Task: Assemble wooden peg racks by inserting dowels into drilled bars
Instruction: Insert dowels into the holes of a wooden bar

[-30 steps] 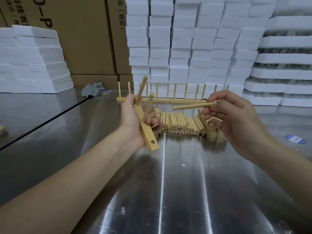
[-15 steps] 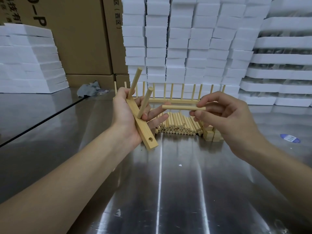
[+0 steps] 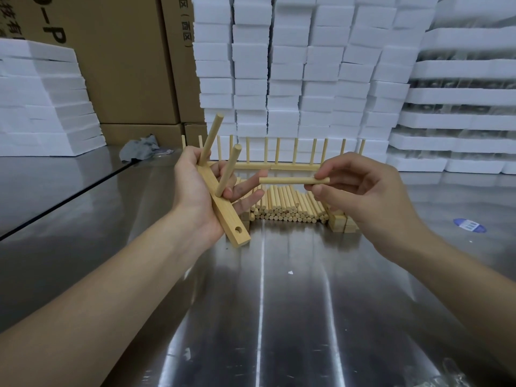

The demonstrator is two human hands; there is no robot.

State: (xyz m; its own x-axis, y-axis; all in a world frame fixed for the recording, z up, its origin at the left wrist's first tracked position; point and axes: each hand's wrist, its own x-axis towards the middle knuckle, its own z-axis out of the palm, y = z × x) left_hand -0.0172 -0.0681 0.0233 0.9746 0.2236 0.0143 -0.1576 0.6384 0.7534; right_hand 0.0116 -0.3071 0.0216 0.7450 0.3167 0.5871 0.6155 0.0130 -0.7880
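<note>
My left hand holds a drilled wooden bar tilted above the steel table; thumb and palm clamp its upper part while the fingers stretch out. Two dowels stand in the bar, and an empty hole shows near its lower end. My right hand pinches a loose dowel by its right end, level, with the free end pointing left toward the bar and close to my left fingertips. A pile of loose dowels lies on the table behind both hands.
Finished peg racks stand in a row behind the pile. Short wooden bars are stacked right of the pile. White foam blocks and cardboard boxes wall off the back. A grey rag and a blue sticker lie on the table.
My right hand brought its dowel leftward and levelled it near the bar. My left hand's fingers uncurled from the bar and stretched out.
</note>
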